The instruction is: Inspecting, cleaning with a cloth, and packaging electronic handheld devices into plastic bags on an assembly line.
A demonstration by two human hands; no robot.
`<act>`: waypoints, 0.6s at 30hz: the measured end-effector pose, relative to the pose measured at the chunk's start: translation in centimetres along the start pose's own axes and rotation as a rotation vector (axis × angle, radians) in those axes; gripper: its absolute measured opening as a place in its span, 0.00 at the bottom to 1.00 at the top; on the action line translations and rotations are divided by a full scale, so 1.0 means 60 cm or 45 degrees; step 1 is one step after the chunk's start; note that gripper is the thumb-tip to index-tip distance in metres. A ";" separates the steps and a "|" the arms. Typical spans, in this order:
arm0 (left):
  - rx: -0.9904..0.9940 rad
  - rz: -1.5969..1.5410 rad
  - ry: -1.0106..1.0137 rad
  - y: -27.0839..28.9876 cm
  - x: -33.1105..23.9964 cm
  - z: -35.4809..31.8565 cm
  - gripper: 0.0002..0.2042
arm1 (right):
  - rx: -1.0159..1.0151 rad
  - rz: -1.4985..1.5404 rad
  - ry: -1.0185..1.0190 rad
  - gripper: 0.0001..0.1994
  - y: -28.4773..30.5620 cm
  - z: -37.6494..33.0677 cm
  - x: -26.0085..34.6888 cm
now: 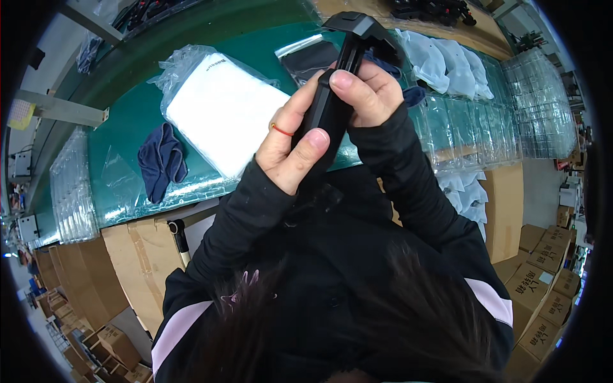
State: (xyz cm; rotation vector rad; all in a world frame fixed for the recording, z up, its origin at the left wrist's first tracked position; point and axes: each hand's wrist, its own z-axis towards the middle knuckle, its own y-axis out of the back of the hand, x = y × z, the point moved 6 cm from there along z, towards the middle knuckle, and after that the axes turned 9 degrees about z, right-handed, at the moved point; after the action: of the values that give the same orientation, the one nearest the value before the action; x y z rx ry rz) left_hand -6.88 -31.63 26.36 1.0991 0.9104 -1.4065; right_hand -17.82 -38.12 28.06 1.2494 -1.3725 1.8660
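Observation:
Above the table edge, both my hands hold a black selfie stick [327, 118], tilted with its wide bracket-like head [361, 27] at the far end. My left hand [287, 150] is closed around the thick lower body, its thumb lying along the side. Higher up, my right hand [373, 96] grips near the narrow neck below the head, with the thumb pressed on the front. Some of the right fingers are hidden behind the stick. Just beyond my hands lies a dark flat packet with a white strip [305, 57].
A stack of white plastic bags [223, 105] lies left of my hands on the green table [118, 121]. Nearby is a crumpled dark blue cloth [161, 165]. Clear plastic trays [469, 134] and pale wrapped pieces [440, 64] are at right. Cardboard boxes [143, 255] stand below the table edge.

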 end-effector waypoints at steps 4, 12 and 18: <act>-0.019 -0.865 0.378 -0.020 0.013 -0.005 0.30 | -0.059 -0.087 0.031 0.13 -0.007 0.010 0.002; 0.072 -1.257 0.502 0.023 0.020 -0.005 0.32 | 0.227 -0.736 0.136 0.32 0.019 0.032 0.016; -0.017 -1.741 0.382 0.062 0.057 0.004 0.28 | 0.121 -0.490 0.154 0.15 0.017 -0.023 0.011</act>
State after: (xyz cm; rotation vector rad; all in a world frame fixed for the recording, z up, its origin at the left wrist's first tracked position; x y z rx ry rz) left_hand -3.23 -33.30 23.34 0.6034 2.0921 -2.2925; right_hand -19.45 -37.30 28.10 1.3152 -0.9127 1.7175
